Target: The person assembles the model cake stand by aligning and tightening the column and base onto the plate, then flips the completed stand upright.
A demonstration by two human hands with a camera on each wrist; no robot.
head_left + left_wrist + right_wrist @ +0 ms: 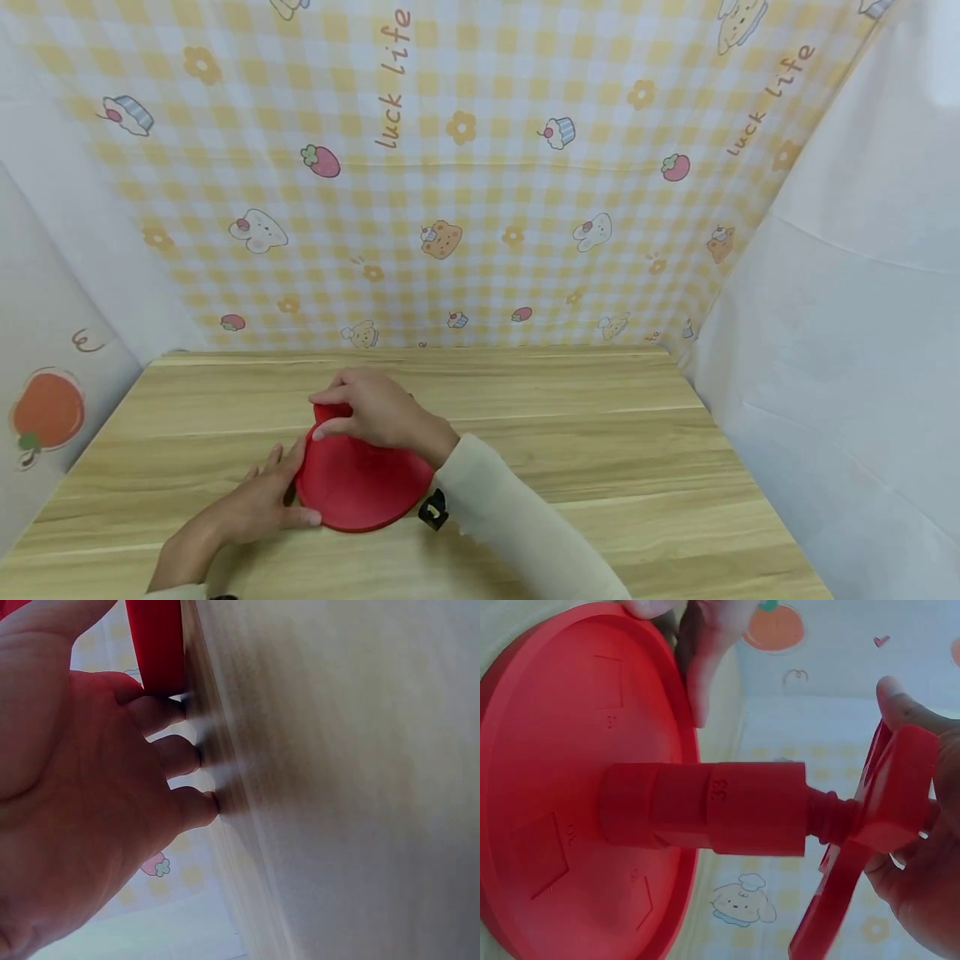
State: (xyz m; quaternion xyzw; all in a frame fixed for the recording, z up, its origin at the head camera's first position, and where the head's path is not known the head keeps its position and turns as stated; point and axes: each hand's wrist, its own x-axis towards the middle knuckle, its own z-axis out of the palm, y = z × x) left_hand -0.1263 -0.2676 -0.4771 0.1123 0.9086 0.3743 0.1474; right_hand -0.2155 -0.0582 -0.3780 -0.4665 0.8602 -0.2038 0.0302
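A round red plastic base (352, 492) with a raised rim lies on the table. From its middle rises a stepped red post (757, 806), ending in a red threaded screw (829, 816). On the screw sits a flat red top piece (904, 787) with a block and a long bar. My right hand (382, 408) grips this top piece, thumb to one side and fingers to the other. My left hand (258, 500) rests at the base's left edge, thumb and forefinger spread along the rim. Its other fingertips (202, 806) touch the tabletop in the left wrist view.
A small black object (433, 509) is just right of the base, close to my right sleeve (517, 517). The wooden table (600, 450) extends to the right. A yellow checked cloth (487, 192) hangs behind it, with white cloth (840, 333) along the right.
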